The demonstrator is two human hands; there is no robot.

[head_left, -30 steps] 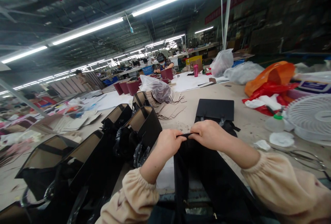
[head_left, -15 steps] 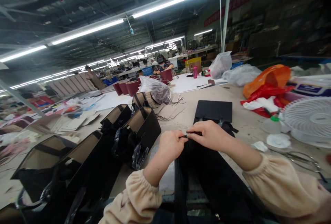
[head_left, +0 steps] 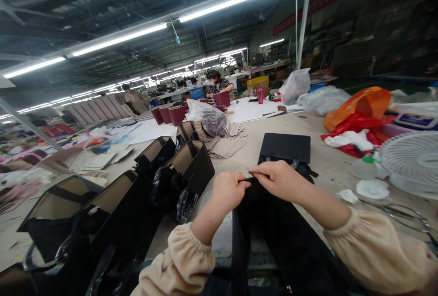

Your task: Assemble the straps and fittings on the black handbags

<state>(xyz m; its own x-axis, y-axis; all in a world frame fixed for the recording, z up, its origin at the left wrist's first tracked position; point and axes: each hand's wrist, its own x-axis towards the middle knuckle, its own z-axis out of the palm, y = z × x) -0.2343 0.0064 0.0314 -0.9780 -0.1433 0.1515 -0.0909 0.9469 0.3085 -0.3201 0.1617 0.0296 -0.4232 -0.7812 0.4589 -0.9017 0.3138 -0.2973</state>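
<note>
Both hands meet at the top edge of a black fabric piece point(head_left: 284, 232), which hangs down toward my lap; its full shape is lost in the dark. My left hand point(head_left: 228, 191) is closed in a pinch on that edge. Just right of it, my right hand point(head_left: 282, 181) pinches the same edge between thumb and fingers. Behind the right hand lies a black bag point(head_left: 285, 148) with its flat side up. To the left stand several black box-shaped bags, among them an open-topped bag point(head_left: 201, 166) with a tan inside.
At right are a white fan point(head_left: 412, 159), scissors point(head_left: 405, 211), a green-capped bottle point(head_left: 366, 167) and an orange plastic bag point(head_left: 359, 104). Board pieces point(head_left: 226, 146) and a clear plastic bag point(head_left: 212, 120) lie ahead. Across the table a person point(head_left: 219, 85) handles dark red bags point(head_left: 178, 114).
The right fingers have shifted slightly along the black fabric edge, and the dark strip between the hands shows less. The whole view has moved slightly; the left hand keeps its pinch.
</note>
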